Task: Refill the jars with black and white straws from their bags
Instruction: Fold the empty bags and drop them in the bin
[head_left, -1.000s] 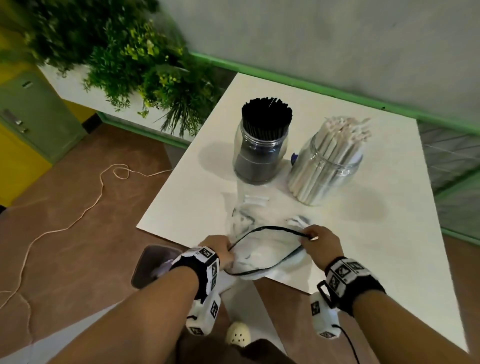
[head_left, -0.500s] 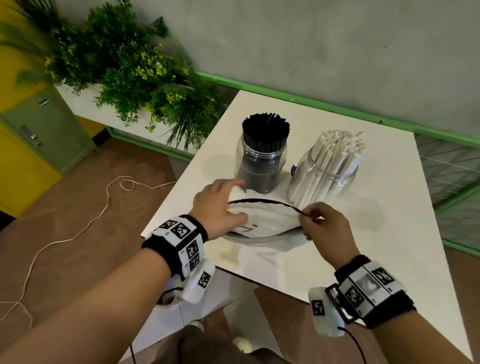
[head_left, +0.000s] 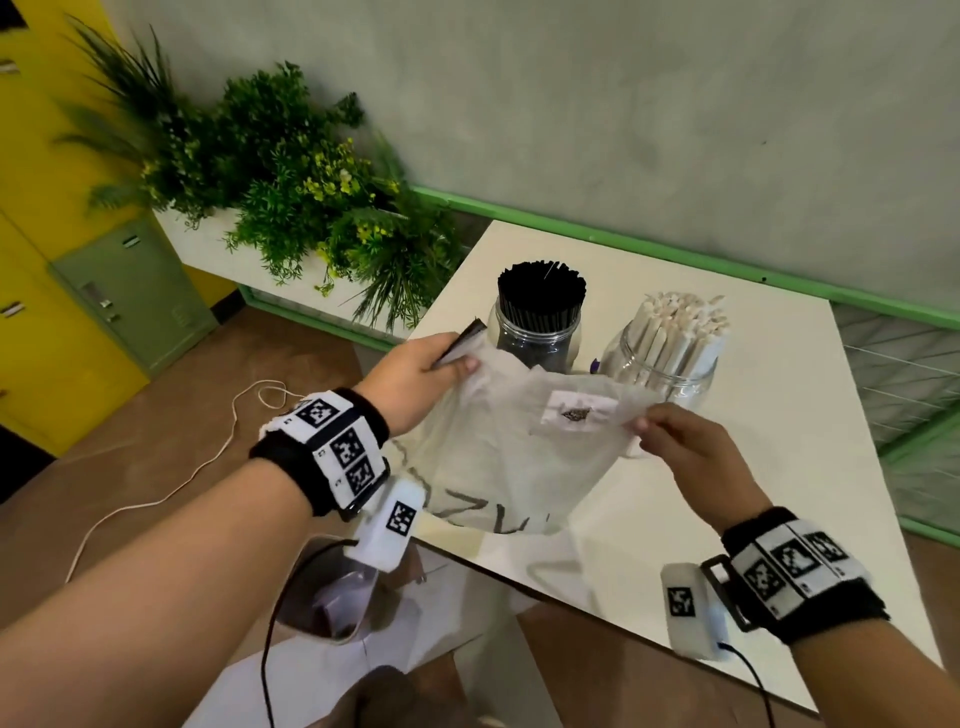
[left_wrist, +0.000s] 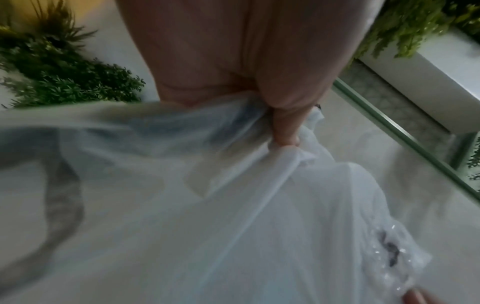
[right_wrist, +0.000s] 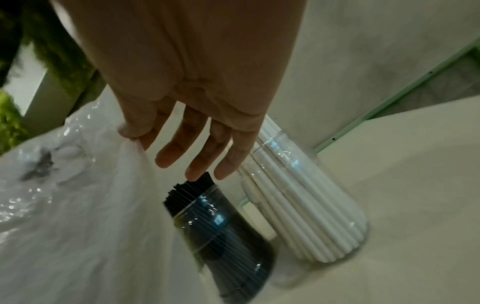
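Note:
Two clear jars stand on the white table (head_left: 769, 467). The left jar (head_left: 535, 338) is packed with black straws (right_wrist: 221, 232). The right jar (head_left: 670, 358) is packed with white straws (right_wrist: 298, 207). A limp clear plastic bag (head_left: 509, 452) with a white label hangs in the air in front of the jars, spread between both hands. My left hand (head_left: 415, 379) grips the bag's left top edge, with a dark strip in the same grip; bunched film (left_wrist: 259, 164) shows under the thumb. My right hand (head_left: 675, 441) pinches the bag's right top edge between thumb and forefinger, its other fingers (right_wrist: 202, 156) straight.
A planter of green plants (head_left: 291, 187) stands left of the table against the grey wall. Yellow and green lockers (head_left: 104, 291) line the far left. A white cord (head_left: 171, 483) trails over the brown floor. A small bin (head_left: 332, 597) sits below the table's near corner.
The bag lay flat at the table's near edge a second ago. Both hands have lifted it up in front of the jars, and the left hand now grips its top edge.

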